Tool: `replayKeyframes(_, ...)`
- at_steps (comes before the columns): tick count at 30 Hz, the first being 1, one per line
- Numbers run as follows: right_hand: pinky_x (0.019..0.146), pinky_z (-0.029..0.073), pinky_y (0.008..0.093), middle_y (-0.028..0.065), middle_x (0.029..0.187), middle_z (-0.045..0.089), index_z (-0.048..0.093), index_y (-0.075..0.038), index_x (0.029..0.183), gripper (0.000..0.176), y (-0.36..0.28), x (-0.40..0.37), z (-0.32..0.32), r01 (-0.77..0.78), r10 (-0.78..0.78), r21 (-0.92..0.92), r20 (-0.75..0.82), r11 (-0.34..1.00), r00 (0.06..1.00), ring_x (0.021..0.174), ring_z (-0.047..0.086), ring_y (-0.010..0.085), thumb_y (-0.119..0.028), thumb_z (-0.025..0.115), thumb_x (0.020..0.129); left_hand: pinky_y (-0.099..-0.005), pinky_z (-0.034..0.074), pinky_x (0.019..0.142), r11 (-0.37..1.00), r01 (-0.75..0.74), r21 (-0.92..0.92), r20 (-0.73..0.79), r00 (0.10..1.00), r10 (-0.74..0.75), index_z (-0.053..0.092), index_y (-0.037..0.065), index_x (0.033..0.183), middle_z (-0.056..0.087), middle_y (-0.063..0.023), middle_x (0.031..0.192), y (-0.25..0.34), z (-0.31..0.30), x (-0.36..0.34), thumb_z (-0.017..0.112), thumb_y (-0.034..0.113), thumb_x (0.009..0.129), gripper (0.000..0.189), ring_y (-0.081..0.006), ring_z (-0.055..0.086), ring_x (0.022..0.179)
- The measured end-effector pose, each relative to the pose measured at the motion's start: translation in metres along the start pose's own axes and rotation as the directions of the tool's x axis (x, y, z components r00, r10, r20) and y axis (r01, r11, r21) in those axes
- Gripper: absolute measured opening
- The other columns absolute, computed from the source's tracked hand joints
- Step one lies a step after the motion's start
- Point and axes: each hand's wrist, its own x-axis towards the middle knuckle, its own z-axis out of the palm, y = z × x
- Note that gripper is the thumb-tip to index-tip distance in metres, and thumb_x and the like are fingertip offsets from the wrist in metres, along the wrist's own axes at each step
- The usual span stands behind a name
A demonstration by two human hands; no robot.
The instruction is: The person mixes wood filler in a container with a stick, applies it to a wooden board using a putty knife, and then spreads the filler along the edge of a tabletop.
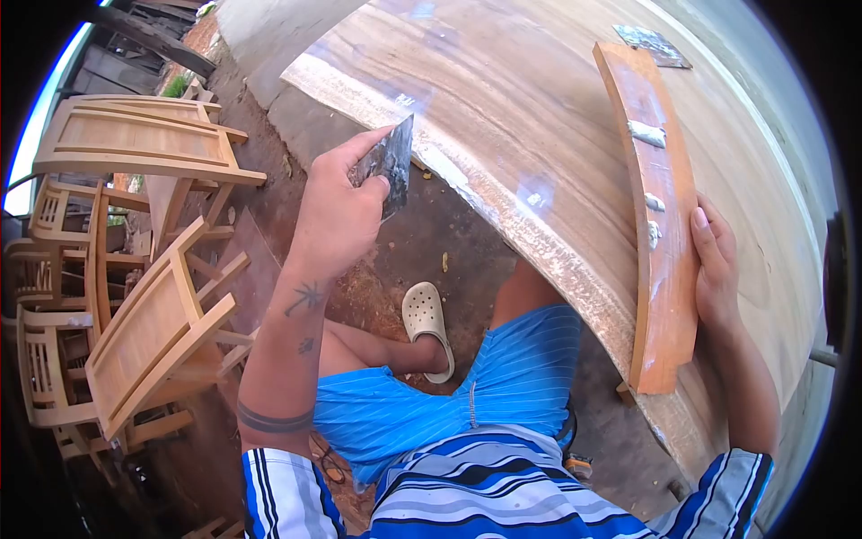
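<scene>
My left hand [346, 202] is raised just off the table's near edge, pinching a thin flat scraper [395, 166] with dark, smeared faces. The thumb presses one side while the index finger lies along it. At the right, my right hand [716, 256] grips the edge of a curved wooden plank [660, 287], thumb towards its upper face. Several lumps of pale putty [648, 134] sit on that face. The plank rests on or just over the wooden tabletop [557, 135], its lower end reaching past the near edge; exact contact is hard to tell.
A second flat, smeared plate [654, 45] lies on the tabletop beyond the plank. Wooden chair frames [162, 332] crowd the left side, with a slatted panel [135, 135] behind. Below, a foot in a cream clog [425, 314] is on the dirt-stained floor [467, 247].
</scene>
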Motion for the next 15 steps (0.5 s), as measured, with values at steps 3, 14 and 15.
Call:
replayKeyframes(3, 0.093, 0.042, 0.0257, 0.0098, 0.118, 0.061, 0.044, 0.007, 0.135, 0.048, 0.003, -0.001, -0.001, 0.011, -0.011, 0.013, -0.023, 1.0, 1.0, 0.104, 0.056, 0.0112, -0.029, 0.043, 0.102, -0.025, 0.048, 0.085, 0.979, 0.004, 0.204, 0.045, 0.999, -0.013, 0.056, -0.004, 0.128, 0.066, -0.0074, 0.104, 0.01, -0.007, 0.001, 0.046, -0.01, 0.083, 0.046, -0.0101, 0.06, 0.093)
replayKeyframes(14, 0.09, 0.043, 0.025, 0.0094, 0.116, 0.061, 0.045, 0.006, 0.134, 0.048, 0.003, -0.002, 0.0, 0.029, -0.028, 0.022, -0.046, 0.999, 0.999, 0.102, 0.057, 0.0105, -0.029, 0.043, 0.102, -0.0318, 0.048, 0.079, 0.948, -0.071, 0.31, 0.084, 0.995, 0.047, 0.058, -0.003, 0.123, 0.066, -0.0227, 0.093, 0.003, -0.016, 0.014, 0.045, -0.002, 0.079, 0.046, -0.0238, 0.064, 0.082)
replayKeyframes(15, 0.09, 0.043, 0.025, 0.0095, 0.116, 0.061, 0.045, 0.006, 0.134, 0.048, 0.003, -0.001, 0.0, 0.033, -0.032, 0.019, -0.037, 0.999, 0.999, 0.101, 0.057, 0.0105, -0.029, 0.043, 0.102, -0.0306, 0.048, 0.081, 0.911, -0.11, 0.398, 0.099, 0.992, 0.076, 0.059, -0.003, 0.123, 0.066, -0.0188, 0.095, 0.004, -0.014, 0.013, 0.046, -0.004, 0.079, 0.046, -0.02, 0.063, 0.085)
